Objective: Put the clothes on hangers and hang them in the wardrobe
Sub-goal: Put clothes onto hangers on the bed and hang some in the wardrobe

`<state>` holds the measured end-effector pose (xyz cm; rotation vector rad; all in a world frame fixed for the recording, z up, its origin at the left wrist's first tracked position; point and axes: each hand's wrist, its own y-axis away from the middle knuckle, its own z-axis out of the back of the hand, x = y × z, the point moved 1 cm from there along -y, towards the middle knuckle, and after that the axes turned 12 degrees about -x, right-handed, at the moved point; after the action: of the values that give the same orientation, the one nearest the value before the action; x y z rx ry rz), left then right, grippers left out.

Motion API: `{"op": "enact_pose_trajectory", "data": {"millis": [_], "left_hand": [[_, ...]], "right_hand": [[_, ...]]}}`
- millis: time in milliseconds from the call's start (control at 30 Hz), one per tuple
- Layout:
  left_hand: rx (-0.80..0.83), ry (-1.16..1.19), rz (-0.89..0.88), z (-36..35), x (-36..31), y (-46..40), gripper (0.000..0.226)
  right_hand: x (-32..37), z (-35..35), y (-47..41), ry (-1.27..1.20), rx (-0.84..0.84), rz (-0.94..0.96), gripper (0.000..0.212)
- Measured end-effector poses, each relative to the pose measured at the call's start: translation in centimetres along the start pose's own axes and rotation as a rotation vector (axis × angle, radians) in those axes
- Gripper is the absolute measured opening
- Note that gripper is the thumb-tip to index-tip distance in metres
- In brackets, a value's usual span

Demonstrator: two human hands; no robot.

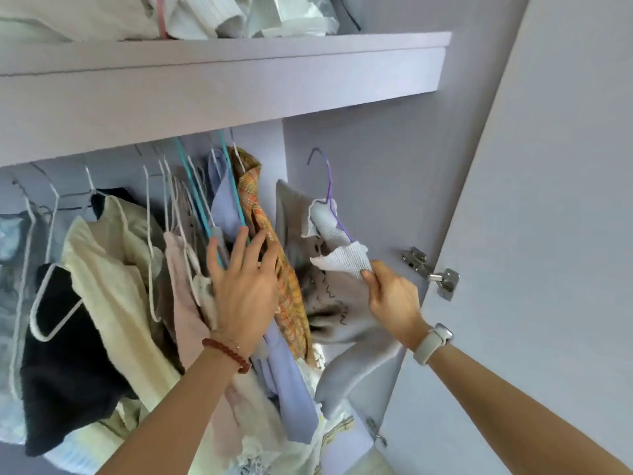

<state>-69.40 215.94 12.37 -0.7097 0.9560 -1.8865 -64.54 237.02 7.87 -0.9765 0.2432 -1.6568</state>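
Note:
A grey garment (346, 323) with dark markings sits on a purple hanger (329, 186) inside the wardrobe, its hook raised below the shelf at the right end of the row. My right hand (394, 296) is shut on the garment's ribbed collar and the hanger's shoulder. My left hand (245, 282), fingers spread, presses flat against the hung clothes, on an orange plaid shirt (274, 269) and a lilac garment (226, 207), holding them to the left. The rail itself is hidden behind the shelf front.
Several clothes on white and teal hangers (202, 200) fill the left of the wardrobe, among them a cream top (113, 269) and a black one (65, 354). The shelf (239, 80) above holds folded linen. The open door (548, 200) with hinge (442, 279) stands at right.

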Motion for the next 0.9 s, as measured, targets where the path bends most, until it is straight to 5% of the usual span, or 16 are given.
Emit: {"op": "enact_pose_trajectory", "data": {"millis": [133,367,633,900], "left_hand": [[-0.008,0.348,-0.054,-0.1,-4.4,1.4,0.032],[0.473,0.729,-0.236,0.3,-14.3,9.1,0.055],[0.917,1.365,-0.446,6.6,-27.0,18.1,0.014],[0.844,1.689,-0.393,16.1,-40.4,20.4,0.008]], "right_hand": [[-2.8,5.8,7.1,0.19,0.051,0.035,0.037],[-5.0,16.2,20.3,0.51,-0.099,-0.032,0.024],[-4.4,29.3,35.8,0.943,-0.309,-0.318,0.022],[-1.4,37.3,45.7,1.027,-0.543,-0.743,0.018]]}}
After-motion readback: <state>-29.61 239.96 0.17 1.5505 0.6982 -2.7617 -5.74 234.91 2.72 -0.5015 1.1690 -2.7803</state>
